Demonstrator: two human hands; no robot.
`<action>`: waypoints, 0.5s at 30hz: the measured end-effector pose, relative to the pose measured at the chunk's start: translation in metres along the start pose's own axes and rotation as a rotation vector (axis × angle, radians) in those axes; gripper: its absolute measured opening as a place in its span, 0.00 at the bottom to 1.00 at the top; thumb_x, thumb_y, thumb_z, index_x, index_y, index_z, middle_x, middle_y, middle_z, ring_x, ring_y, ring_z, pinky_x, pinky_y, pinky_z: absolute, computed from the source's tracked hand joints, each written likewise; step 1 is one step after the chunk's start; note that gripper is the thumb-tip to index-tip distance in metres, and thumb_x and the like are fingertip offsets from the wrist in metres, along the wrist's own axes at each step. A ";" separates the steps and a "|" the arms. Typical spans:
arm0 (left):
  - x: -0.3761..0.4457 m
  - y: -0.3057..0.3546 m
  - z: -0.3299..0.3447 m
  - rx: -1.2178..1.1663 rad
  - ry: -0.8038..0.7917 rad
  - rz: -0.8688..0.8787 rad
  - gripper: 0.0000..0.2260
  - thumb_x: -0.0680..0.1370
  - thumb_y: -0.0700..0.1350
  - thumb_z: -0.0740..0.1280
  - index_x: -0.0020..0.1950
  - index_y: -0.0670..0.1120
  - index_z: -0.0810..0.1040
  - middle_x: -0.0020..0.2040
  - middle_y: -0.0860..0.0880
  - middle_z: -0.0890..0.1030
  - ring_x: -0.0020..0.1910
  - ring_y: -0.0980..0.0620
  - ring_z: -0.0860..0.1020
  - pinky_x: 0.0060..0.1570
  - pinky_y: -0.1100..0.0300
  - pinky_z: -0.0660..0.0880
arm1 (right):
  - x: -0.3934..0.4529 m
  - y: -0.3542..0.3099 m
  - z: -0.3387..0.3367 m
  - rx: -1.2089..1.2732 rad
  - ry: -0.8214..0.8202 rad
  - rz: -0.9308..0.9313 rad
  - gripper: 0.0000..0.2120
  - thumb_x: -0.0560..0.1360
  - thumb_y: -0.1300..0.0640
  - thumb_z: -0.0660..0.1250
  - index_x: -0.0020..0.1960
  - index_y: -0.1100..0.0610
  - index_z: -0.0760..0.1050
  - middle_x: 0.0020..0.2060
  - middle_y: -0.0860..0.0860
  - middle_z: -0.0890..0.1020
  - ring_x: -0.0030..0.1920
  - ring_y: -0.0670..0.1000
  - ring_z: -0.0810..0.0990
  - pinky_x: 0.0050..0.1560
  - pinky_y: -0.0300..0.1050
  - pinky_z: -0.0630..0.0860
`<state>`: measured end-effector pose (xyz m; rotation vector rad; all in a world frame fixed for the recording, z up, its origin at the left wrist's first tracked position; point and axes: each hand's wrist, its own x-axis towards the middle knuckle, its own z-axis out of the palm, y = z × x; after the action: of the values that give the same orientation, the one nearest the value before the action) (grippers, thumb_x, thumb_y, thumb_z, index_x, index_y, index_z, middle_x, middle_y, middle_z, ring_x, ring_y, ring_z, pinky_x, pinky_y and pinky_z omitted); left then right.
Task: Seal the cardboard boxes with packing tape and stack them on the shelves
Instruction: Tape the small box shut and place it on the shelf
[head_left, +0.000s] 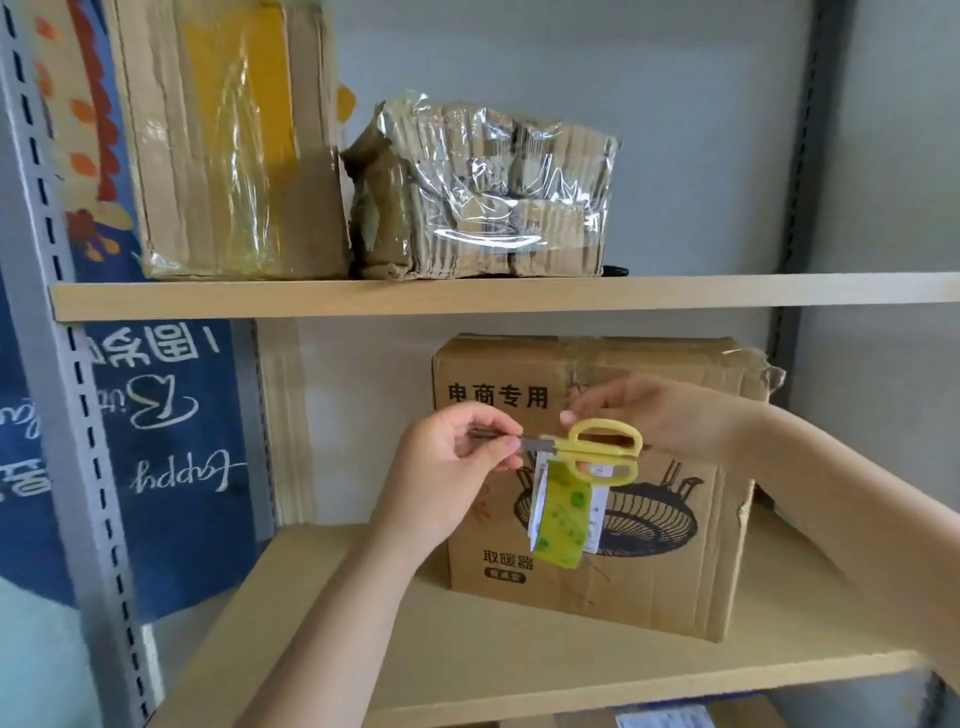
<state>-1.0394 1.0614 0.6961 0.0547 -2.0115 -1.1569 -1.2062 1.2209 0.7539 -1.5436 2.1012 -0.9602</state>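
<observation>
**Boxes shelved, tools still in hand**

Boxes fill two shelves as I watch from my remote station. At centre frame, both hands meet in front of a printed box (597, 493) standing on the lower shelf (519, 670). My left hand (447, 478) pinches the blades of the yellow scissors (597, 451) between thumb and curled fingers, holding them level. My right hand (660, 415) is at the handle end, its fingers curled behind the loops; I cannot tell exactly how they grip. A roll of tape (563, 512) hangs on edge just below the scissors, apparently threaded on them, though how it is carried is partly hidden.

In the upper half of the frame, a tall taped box (228, 140) and a crumpled, film-wrapped box (483, 192) stand side by side on the upper shelf (467, 296).

I judge the stacking largely done here, with the tools being gathered or passed between hands. The next move likely calls for a firm hold on the scissors so the roll does not slide off the blades, and care with the points near my left fingers.
</observation>
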 end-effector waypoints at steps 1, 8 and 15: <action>0.005 0.001 0.005 0.004 -0.004 0.025 0.07 0.76 0.37 0.71 0.46 0.49 0.83 0.40 0.54 0.86 0.40 0.57 0.85 0.41 0.71 0.77 | -0.002 0.001 -0.008 0.069 -0.091 0.018 0.21 0.71 0.34 0.68 0.45 0.51 0.84 0.39 0.51 0.84 0.31 0.47 0.75 0.32 0.35 0.70; 0.021 0.006 0.034 -0.056 -0.092 0.050 0.08 0.76 0.37 0.72 0.46 0.50 0.84 0.42 0.54 0.86 0.44 0.56 0.85 0.46 0.66 0.78 | -0.021 0.013 -0.050 0.247 -0.489 0.126 0.08 0.81 0.58 0.63 0.53 0.63 0.74 0.42 0.56 0.84 0.26 0.43 0.68 0.25 0.32 0.64; -0.011 -0.011 0.050 0.215 0.016 -0.224 0.36 0.66 0.79 0.58 0.67 0.62 0.59 0.59 0.59 0.74 0.49 0.68 0.76 0.39 0.72 0.73 | -0.045 0.017 -0.055 -0.321 -0.099 0.234 0.14 0.74 0.40 0.69 0.39 0.49 0.83 0.32 0.47 0.81 0.26 0.42 0.69 0.26 0.31 0.66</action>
<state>-1.0678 1.0949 0.6683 0.4058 -2.1495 -1.0654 -1.2381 1.2827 0.7762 -1.4071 2.3840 -0.4737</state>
